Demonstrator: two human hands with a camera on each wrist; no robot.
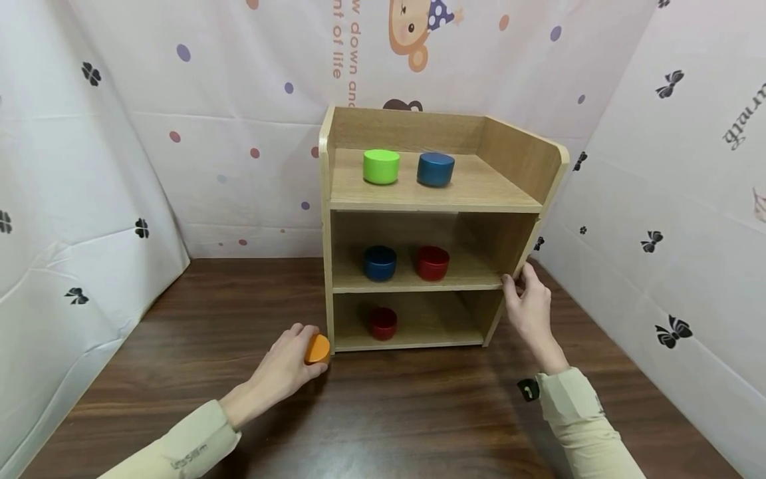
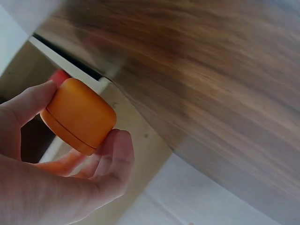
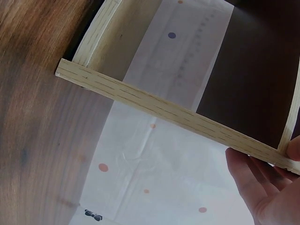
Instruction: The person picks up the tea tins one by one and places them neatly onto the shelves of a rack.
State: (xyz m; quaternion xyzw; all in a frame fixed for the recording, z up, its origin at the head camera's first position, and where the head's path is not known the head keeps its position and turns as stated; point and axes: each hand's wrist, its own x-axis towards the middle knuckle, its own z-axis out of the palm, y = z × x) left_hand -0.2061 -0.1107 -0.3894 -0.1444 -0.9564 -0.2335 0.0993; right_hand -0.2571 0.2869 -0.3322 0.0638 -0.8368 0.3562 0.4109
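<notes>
Dark wood table [image 1: 419, 426], wooden shelf unit [image 1: 431, 193] standing on it

Pots on the shelves, patterned cloth all round

On the top board, a lime-green round pot [image 1: 381, 166] stands at about 11 o'clock from centre, with a dark blue round pot [image 1: 435, 169] just beside it at its 3 o'clock. One board down, a second blue round pot [image 1: 380, 263] has a red round pot [image 1: 433, 262] near it at 3 o'clock, the two apart. A smaller red round pot [image 1: 382, 322] stands alone on the bottom board, at 6 o'clock from that blue one. White dotted cloth with a cartoon bear [image 1: 251, 133] hangs behind at 12 o'clock; bow-printed cloth [image 1: 670, 219] hangs at 3 o'clock. The dark brown wooden tabletop [image 1: 395, 419] lies underneath.
</notes>
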